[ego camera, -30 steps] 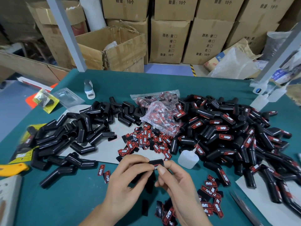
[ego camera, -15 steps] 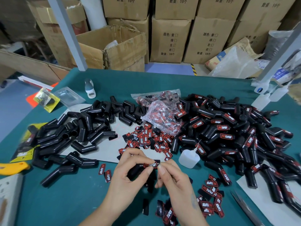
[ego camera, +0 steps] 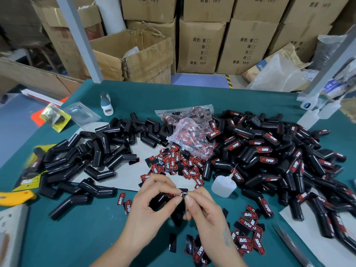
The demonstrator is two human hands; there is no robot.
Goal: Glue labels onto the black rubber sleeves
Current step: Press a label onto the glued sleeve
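Both hands barely shifted since earlier | left hand (ego camera: 152, 207) grips sleeve (ego camera: 159, 199) | right hand (ego camera: 204, 211) pinches label (ego camera: 175, 195) onto it

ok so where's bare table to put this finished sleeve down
Bare green table lies near-left, between the left hand and the unlabelled sleeves. Also the far strip behind the label bag. The right side, under labelled sleeves, is crowded.

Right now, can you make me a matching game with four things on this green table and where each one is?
Things:
1. white squeeze glue bottle
2. yellow plastic cutter
3. clear bag of labels
4. black rubber sleeve with red label

Places:
A. far left edge
B. held in both hands
C. middle, between the piles
D. just right of the hands

Pairs: 1-D, 2-A, 3-C, 4-B
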